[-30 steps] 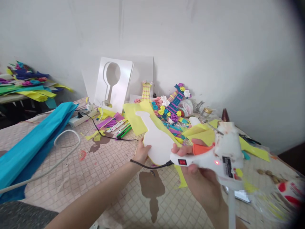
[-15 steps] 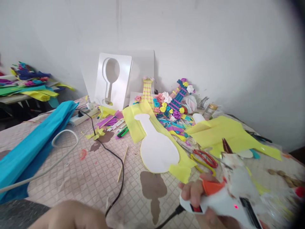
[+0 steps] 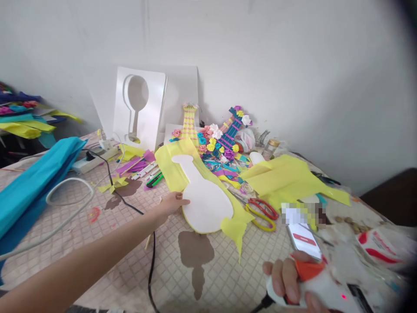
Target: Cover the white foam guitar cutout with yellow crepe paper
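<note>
Table (image 3: 124, 265): covered with a checked cloth and crowded with craft material; a bare stretch is kept at the near edge, where both hands work.
Blue paper roll (image 3: 35, 182): laid along the left side, well apart from the hands.
Foam board (image 3: 140, 108): leaned upright against the wall; a guitar-shaped hole is cut through it.
Yellow paper (image 3: 167, 167): spread flat under the white cut-out, its border showing all round the shape.
White cut-out (image 3: 203, 200): a guitar-shaped piece, laid flat on the yellow paper at the middle of the table, neck pointing toward the wall.
Left hand (image 3: 172, 203): reached forward, the fingers extended and held together; the fingertips are laid on the cut-out's lower left edge, apparently so that the piece is kept from sliding on the paper.
Glue gun (image 3: 322, 289): held low at the right, well apart from the cut-out; a red lamp is lit on its body, so it is judged to be switched on.
Right hand (image 3: 286, 284): wrapped round the gun's grip, one finger at the orange trigger (image 3: 306, 269).
Scissors (image 3: 260, 214): left just beside the cut-out, on its right.
Black cord (image 3: 150, 274): trailed across the cloth under the left forearm.
</note>
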`<state>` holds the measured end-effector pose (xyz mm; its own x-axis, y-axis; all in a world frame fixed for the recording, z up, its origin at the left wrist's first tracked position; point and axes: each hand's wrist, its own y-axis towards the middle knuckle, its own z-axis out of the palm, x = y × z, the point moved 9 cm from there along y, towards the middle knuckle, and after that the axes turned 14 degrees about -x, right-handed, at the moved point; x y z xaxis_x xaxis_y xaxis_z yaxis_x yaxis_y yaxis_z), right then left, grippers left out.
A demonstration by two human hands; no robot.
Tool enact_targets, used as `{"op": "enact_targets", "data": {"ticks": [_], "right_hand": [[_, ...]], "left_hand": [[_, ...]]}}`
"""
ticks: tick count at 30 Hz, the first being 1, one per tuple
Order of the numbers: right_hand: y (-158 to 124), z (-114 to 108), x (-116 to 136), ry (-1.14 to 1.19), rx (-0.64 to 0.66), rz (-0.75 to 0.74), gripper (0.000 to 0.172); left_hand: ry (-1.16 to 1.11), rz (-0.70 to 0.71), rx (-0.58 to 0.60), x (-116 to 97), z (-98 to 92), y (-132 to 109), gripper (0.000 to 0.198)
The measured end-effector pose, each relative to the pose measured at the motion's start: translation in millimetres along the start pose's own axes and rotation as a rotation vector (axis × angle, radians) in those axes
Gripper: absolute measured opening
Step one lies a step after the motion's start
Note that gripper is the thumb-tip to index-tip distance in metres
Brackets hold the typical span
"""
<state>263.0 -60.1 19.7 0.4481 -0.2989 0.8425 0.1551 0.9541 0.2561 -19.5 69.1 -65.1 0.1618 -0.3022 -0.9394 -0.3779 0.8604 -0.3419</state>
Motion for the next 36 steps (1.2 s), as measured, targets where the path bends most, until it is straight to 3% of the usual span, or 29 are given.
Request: {"op": "enact_targets", "data": {"ticks": [3, 7, 11, 14, 17, 22, 31, 36], "right_hand": [[21, -2, 14, -0.027, -0.031, -0.043, 0.024], [69, 18, 20, -0.077, 0.009, -0.049, 0.021], [112, 41, -3, -0.061, 0.005, 0.061, 0.015], [129, 58, -23, -0.091, 0.048, 0.057, 0.013], [134, 64, -44, -0.134, 0.058, 0.063, 0.013], [134, 54, -67, -0.148, 0.069, 0.147, 0.013], [118, 34, -56, -0.105, 0.238, 0.247, 0.019], [108, 33, -61, -0.151, 0.26, 0.33, 0.021]], "left_hand": [[-0.086, 0.034, 0.029, -9, 10.8, -9, 0.021], [-0.272, 0.082, 0.008, -29, 19.0, -16, 0.029], [-0.413, 0.131, -0.109, -50, 14.1, -7, 0.029], [-0.477, 0.142, -0.171, -58, 9.5, 6, 0.029], [-0.506, 0.125, -0.189, -57, 4.9, 16, 0.029], [-0.501, 0.093, -0.109, -48, -1.3, 22, 0.035], [-0.402, 0.068, -0.019, -50, -20.7, 32, 0.037], [-0.315, 0.047, -0.074, -49, -30.3, 37, 0.036]]}}
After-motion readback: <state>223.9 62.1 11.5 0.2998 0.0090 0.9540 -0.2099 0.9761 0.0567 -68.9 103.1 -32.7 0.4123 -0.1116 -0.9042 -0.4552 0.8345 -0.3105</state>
